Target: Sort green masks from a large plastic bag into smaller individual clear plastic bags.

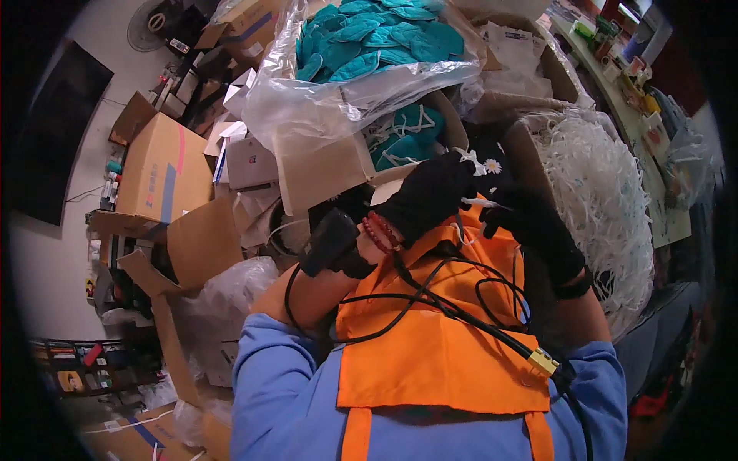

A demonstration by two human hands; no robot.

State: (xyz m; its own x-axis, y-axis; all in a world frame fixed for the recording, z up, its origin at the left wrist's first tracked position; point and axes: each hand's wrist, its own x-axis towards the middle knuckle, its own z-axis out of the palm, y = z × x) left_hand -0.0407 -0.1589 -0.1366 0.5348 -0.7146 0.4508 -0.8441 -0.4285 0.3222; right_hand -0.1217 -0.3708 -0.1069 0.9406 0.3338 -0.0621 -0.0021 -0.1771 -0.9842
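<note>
Both my hands wear black gloves and are close together in front of the orange apron. My left hand is closed, with a bit of white elastic strap sticking out past its fingertips. Slightly lower and to the right, my right hand pinches another white strap end that points toward the left hand. Just beyond the hands, a small box holds teal cup-shaped masks with white straps. To the right, a box is heaped with loose white elastic straps.
A plastic-lined carton of teal masks without visible straps stands at the back. Brown cartons and clear plastic crowd the left. Black cables loop across the apron. A cluttered bench runs along the far right.
</note>
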